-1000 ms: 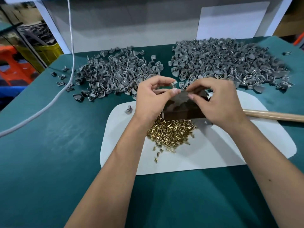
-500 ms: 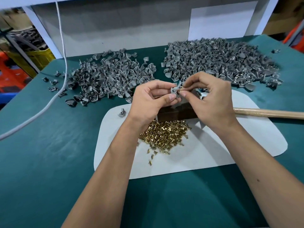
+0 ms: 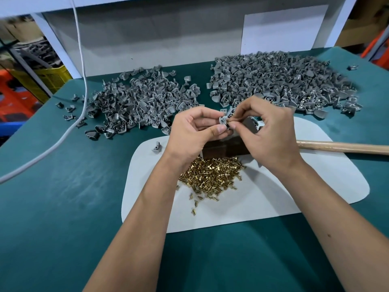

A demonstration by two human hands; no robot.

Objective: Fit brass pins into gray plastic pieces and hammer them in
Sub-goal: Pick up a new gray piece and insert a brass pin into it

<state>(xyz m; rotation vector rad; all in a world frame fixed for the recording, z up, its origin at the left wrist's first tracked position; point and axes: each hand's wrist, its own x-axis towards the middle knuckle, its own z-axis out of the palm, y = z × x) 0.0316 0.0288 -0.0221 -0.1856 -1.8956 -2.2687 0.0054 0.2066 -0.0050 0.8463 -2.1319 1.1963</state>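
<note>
A counter (image 3: 63,207) covered in dark teal cloth fills the near view. Along its far edge stands a pale grey back panel (image 3: 157,45) with a lighter rectangular sheet (image 3: 282,28) fixed at its right. White frame posts (image 3: 52,49) rise at either side. Far left, beyond the counter, sit a yellow crate (image 3: 52,76) and orange bins (image 3: 14,98); far right, brown cardboard (image 3: 362,24). A white cable (image 3: 82,60) hangs down across the left.

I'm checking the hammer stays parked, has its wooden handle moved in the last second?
No. The wooden handle lies as before, across the right edge of the white mat, pointing right, behind the right hand.
</note>
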